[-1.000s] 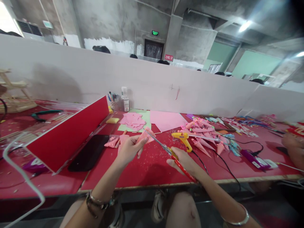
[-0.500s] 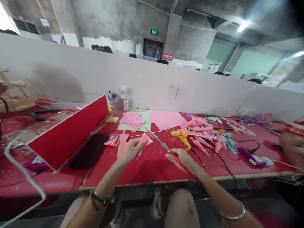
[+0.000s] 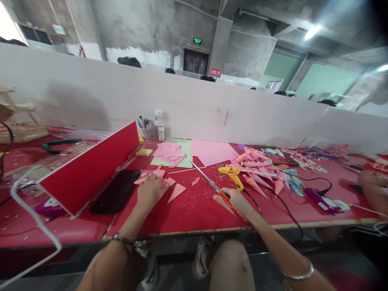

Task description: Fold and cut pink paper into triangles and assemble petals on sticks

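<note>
One round-cornered black panel [image 3: 115,192] lies on the red tabletop [image 3: 194,216]. The left hand [image 3: 150,190] covers pink pieces [image 3: 159,173]; whether its grip pinches any cannot be told. Rightward on the tabletop: one flat pink triangle [image 3: 177,192], one smaller pointed scrap [image 3: 195,181], then one pair of metal-bladed scissors [image 3: 216,188], the grip of the right hand [image 3: 239,201] closed around them. Next: one yellow plastic glue gun [image 3: 233,174] and heaped pink cones [image 3: 256,186], uncountable.

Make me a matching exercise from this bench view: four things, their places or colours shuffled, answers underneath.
1. Scissors
2. Hot glue gun
3. Exit sign
4. Left hand

A. Yellow, lying on the red tabletop
B. Over small pink paper pieces
C. In the right hand
D. Lit green, above a dark door

Pairs: 1-C, 2-A, 3-D, 4-B
</note>
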The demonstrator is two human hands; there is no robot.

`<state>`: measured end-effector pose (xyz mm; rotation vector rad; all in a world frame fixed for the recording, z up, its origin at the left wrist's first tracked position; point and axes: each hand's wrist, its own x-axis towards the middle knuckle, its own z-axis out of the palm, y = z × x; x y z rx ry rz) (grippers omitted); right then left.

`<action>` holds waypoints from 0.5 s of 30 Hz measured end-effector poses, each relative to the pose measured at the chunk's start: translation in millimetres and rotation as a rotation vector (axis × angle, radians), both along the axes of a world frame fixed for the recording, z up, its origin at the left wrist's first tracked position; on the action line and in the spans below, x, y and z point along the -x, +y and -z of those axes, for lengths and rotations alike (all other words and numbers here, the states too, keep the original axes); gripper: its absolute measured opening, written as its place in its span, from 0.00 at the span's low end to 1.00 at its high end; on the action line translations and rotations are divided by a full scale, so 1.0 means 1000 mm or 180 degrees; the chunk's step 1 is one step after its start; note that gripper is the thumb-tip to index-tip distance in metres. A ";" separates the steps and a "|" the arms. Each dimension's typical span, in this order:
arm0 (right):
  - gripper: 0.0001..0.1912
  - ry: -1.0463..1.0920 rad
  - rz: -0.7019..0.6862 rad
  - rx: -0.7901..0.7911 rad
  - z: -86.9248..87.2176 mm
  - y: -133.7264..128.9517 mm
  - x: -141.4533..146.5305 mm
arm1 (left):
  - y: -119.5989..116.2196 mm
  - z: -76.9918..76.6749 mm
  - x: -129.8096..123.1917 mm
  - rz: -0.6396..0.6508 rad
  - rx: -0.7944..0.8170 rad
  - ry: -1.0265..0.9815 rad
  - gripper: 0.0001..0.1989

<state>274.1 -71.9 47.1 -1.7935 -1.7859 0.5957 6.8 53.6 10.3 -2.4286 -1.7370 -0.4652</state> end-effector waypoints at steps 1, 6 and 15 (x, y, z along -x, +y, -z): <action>0.22 -0.0003 0.0003 -0.0009 0.000 0.000 0.000 | 0.003 0.001 -0.001 0.0006 0.0035 0.0032 0.18; 0.21 -0.0051 -0.0026 0.0023 0.002 -0.001 0.002 | 0.011 0.006 -0.009 0.0114 0.0132 0.0086 0.13; 0.20 -0.0036 0.0001 0.0051 0.005 -0.008 0.000 | 0.014 0.006 -0.010 0.0237 0.0103 0.0080 0.14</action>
